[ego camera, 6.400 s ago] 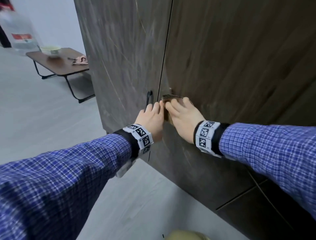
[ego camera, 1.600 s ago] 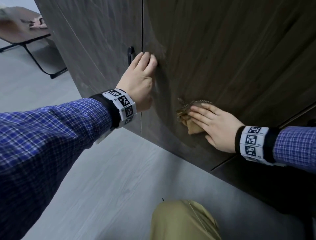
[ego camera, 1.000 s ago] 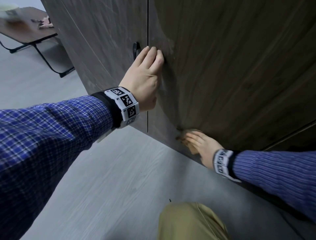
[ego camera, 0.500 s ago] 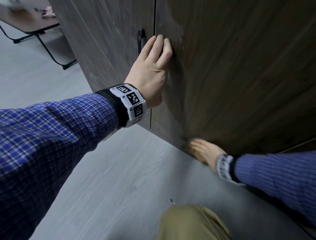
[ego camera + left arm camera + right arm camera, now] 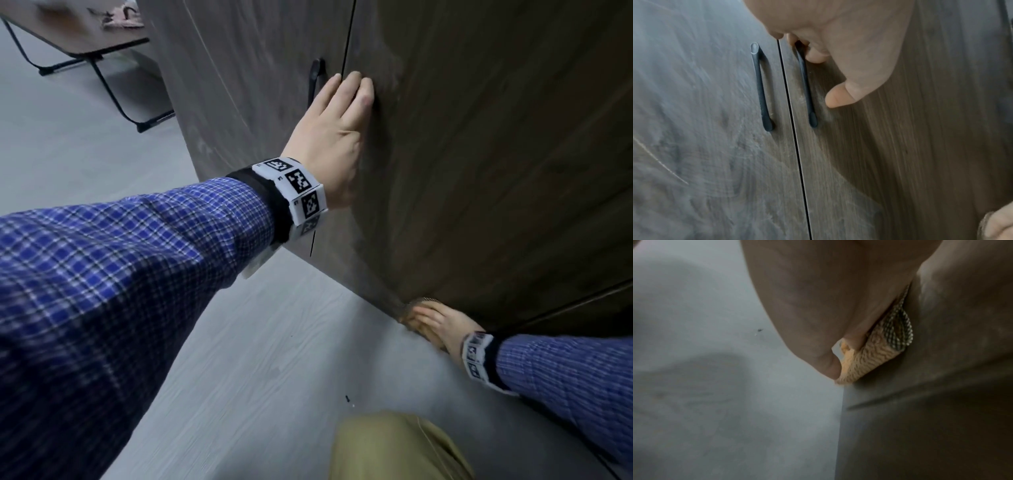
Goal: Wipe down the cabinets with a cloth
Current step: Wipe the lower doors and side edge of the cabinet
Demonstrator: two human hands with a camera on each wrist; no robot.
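The dark wood-grain cabinet has two tall doors, a left door (image 5: 239, 85) and a right door (image 5: 479, 171), each with a black bar handle. My left hand (image 5: 352, 92) is at the seam, its fingers hooked round the right door's handle (image 5: 806, 91) while the thumb (image 5: 838, 99) hangs free. The left door's handle (image 5: 761, 87) is untouched. Down at the right door's bottom corner, my right hand (image 5: 435, 322) presses the tan waffle-weave cloth (image 5: 869, 356) flat against the wood. Most of the cloth (image 5: 416, 303) is hidden under that hand.
Grey plank floor (image 5: 274, 359) runs along the cabinet's foot. A low table with black legs (image 5: 85, 41) stands at the far left, with a pinkish item (image 5: 120, 20) on it. My knee in khaki trousers (image 5: 394, 448) is at the bottom. A lower panel seam (image 5: 582, 301) lies right of the cloth.
My right hand has slid the cloth down the right door from mid-height to its bottom corner. My left hand has stayed at the handle.
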